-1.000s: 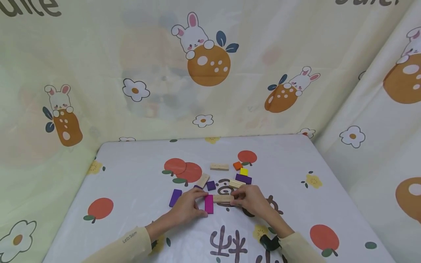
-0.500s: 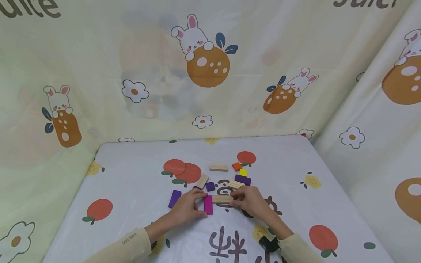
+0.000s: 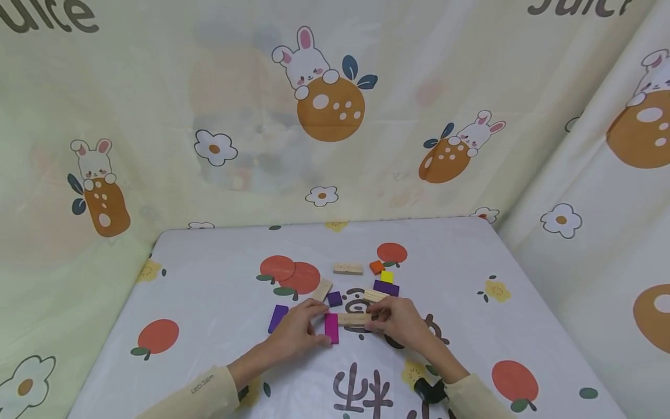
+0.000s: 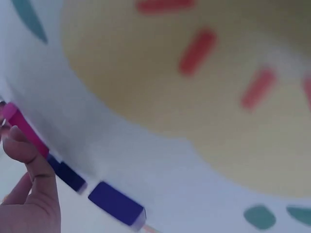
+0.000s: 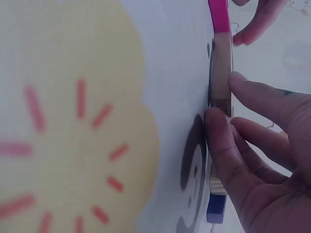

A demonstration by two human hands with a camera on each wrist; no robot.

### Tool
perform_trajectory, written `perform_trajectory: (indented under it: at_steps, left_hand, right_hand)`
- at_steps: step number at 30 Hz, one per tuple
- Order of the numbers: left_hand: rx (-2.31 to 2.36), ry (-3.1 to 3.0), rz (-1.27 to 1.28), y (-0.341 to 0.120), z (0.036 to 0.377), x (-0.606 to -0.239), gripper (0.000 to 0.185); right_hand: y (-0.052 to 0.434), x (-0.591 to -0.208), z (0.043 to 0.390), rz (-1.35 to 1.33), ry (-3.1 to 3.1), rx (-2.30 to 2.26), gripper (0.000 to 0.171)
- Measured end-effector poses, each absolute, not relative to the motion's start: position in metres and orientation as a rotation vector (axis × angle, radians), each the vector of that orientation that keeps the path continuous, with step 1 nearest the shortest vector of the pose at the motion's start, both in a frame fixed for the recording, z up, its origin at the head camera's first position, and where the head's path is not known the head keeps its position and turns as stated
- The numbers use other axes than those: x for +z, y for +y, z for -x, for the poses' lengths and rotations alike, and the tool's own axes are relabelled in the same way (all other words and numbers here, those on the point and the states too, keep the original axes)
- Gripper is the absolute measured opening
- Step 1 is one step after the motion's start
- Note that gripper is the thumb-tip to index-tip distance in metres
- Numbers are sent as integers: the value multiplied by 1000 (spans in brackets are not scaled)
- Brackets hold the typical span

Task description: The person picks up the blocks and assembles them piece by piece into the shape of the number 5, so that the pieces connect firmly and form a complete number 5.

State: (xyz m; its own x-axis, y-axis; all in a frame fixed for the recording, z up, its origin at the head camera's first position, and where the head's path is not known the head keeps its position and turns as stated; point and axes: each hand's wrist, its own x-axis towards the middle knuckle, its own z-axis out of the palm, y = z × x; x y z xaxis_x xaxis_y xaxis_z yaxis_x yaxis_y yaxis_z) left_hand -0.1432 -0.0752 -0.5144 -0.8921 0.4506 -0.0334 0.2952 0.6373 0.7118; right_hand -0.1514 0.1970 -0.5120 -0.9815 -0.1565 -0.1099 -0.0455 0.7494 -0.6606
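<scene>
A plain wooden block (image 3: 353, 318) lies flat near the middle of the desk (image 3: 209, 279), its left end butted against a magenta block (image 3: 331, 327). The right hand (image 3: 400, 322) pinches its right end in a fingertip grip, apparently to line it up, while the left hand (image 3: 295, 330) steadies the magenta piece, fingers curled around it. Purple, yellow and orange blocks (image 3: 386, 278) lie just beyond.

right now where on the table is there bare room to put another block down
Bare cloth lies left of the long purple block and right of the right hand, out to the table edge. It is crowded between the plain wooden block and the magenta block.
</scene>
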Motion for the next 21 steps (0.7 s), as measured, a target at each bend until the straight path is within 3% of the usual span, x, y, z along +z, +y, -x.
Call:
perform_trajectory:
  at_steps: [7, 15, 21]
  left_hand:
    - [1181, 2745, -568, -86, 154, -508, 58]
    - [1192, 2774, -464, -95, 167, -512, 50]
    - [1151, 2823, -423, -95, 186, -508, 41]
  right_hand:
    - [207, -504, 166, 192, 2844, -1039, 28]
    - [215, -493, 207, 368, 2909, -1016, 32]
    - [212, -490, 237, 340, 2912, -990, 30]
